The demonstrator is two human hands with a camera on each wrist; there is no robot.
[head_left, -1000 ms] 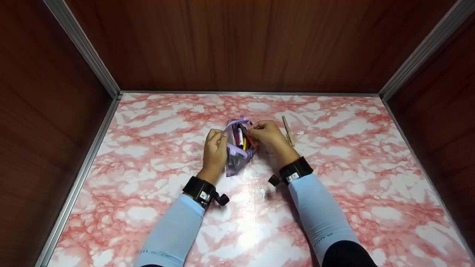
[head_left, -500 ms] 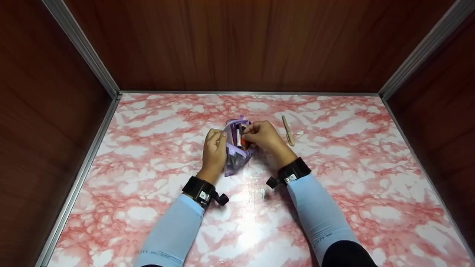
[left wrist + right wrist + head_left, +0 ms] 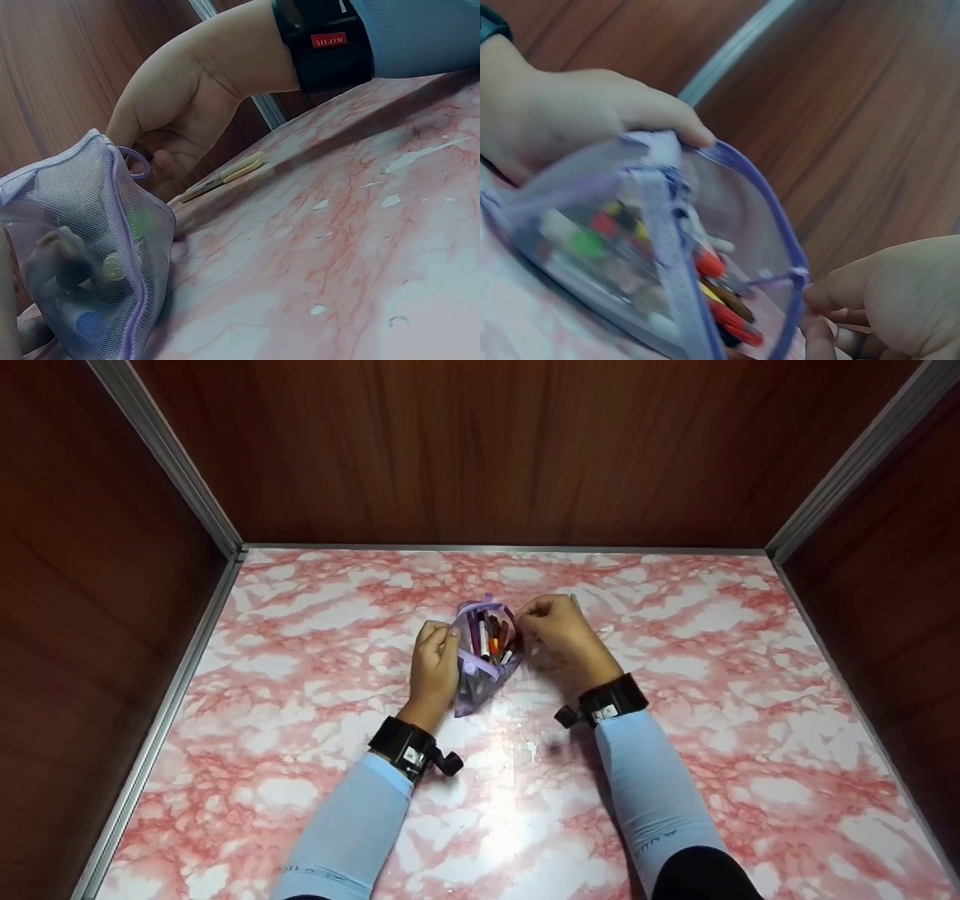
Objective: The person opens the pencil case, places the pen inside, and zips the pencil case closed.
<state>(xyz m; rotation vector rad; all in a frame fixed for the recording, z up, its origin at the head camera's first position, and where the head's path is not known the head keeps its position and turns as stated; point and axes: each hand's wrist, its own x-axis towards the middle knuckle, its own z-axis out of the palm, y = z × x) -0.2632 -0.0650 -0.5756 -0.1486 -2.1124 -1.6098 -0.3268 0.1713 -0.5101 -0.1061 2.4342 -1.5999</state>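
Note:
A purple mesh pencil case (image 3: 474, 694) stands with its zipped mouth spread wide. Several pens and markers (image 3: 484, 636) fill it, some with red or orange ends. My left hand (image 3: 433, 664) grips the case's left side, thumb over the rim in the right wrist view. At the opposite edge, my right hand (image 3: 556, 626) pinches the rim between thumb and fingers. A beige pen (image 3: 225, 176) lies on the table just beyond the right hand, which hides most of it in the head view.
The table (image 3: 300, 660) has a red and white marbled top. Dark wood panels (image 3: 480, 450) with metal edging (image 3: 510, 547) enclose its back and both sides.
My right hand has drawn out of the case's mouth and moved right to its rim, widening the mouth and covering most of the beige pen. The left hand stays put.

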